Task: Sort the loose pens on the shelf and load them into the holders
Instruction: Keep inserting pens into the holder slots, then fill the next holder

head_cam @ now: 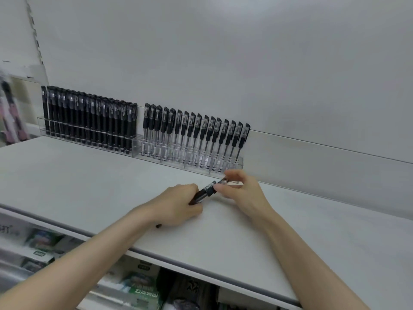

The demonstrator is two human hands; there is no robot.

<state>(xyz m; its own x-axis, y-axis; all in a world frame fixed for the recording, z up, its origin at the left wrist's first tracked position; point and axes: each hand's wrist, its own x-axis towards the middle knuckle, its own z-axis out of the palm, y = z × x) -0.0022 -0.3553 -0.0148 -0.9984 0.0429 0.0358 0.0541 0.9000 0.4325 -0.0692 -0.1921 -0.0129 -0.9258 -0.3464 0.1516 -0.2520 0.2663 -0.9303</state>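
At frame centre, the left hand (178, 205) grips black pens (204, 191), their long axis slanting up-right into the right hand (242, 193), whose fingertips pinch a clear pen (226, 181); just above stands the clear-pen holder (239, 162), nearly filled; the black-pen holder (136, 145), upper left, looks full.
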